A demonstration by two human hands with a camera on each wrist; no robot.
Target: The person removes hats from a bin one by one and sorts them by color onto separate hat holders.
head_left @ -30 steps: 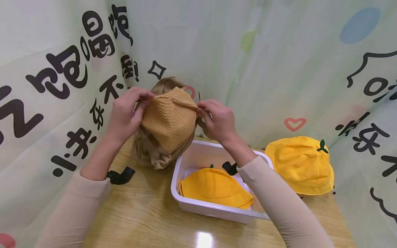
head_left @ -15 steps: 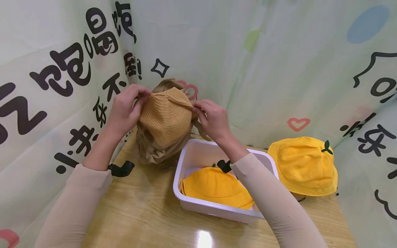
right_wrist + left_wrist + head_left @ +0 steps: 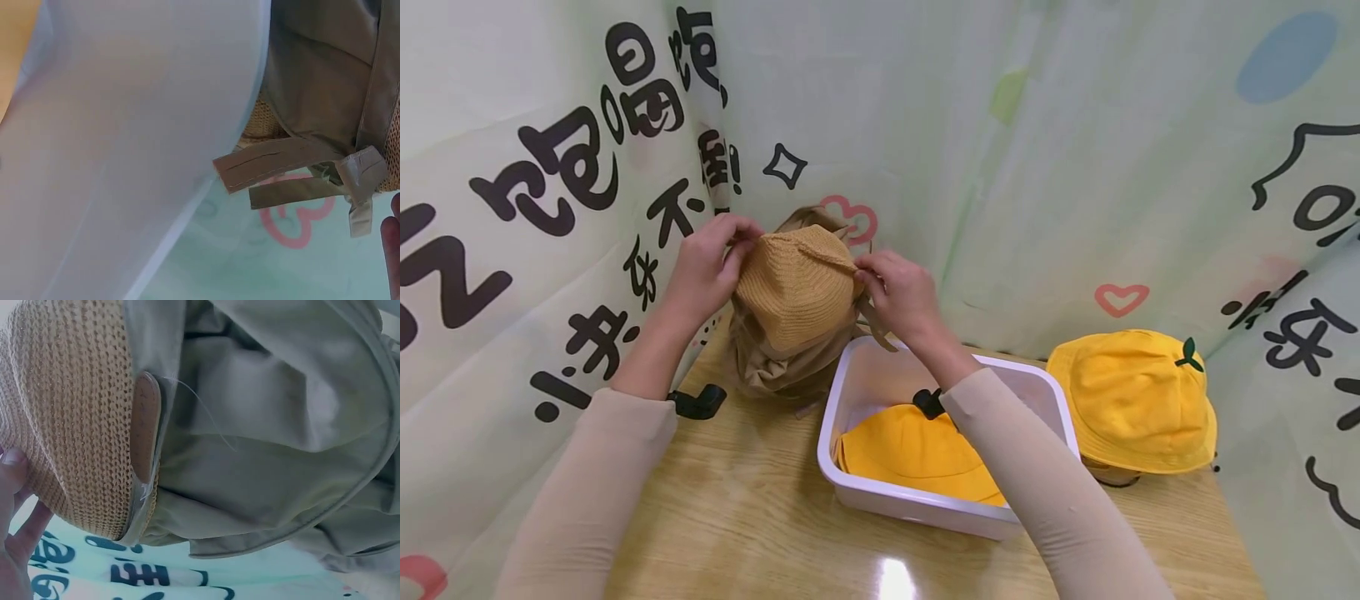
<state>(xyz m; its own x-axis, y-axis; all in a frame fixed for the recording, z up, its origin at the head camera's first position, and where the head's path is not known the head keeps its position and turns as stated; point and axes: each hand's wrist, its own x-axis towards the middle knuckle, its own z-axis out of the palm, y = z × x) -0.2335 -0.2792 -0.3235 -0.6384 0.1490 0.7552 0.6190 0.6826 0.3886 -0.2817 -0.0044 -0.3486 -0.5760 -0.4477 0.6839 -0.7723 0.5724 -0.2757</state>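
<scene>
Both hands hold up a sun hat with a tan knitted crown (image 3: 793, 287) and a khaki cloth brim (image 3: 778, 371) drooping below it. On the crown's left side my left hand (image 3: 706, 265) pinches the knit between thumb and fingers. My right hand (image 3: 897, 293) pinches a fold at the upper right. A small brown patch (image 3: 145, 428) shows where crown meets brim in the left wrist view. Loose straps (image 3: 275, 159) hang from the hat in the right wrist view, with only fingertips (image 3: 392, 247) of that hand visible there.
A white tub (image 3: 917, 512) stands right of the held hat, a folded yellow hat (image 3: 902, 446) inside. Another yellow hat (image 3: 1135, 400) with a green sprout sits on the wooden table (image 3: 760, 508) farther right. Printed curtains (image 3: 925, 125) hang close behind and at both sides.
The held hat has shifted slightly left, and the right hand has moved left with it. Both hands keep their pinch. A strap shows more below the right hand.
</scene>
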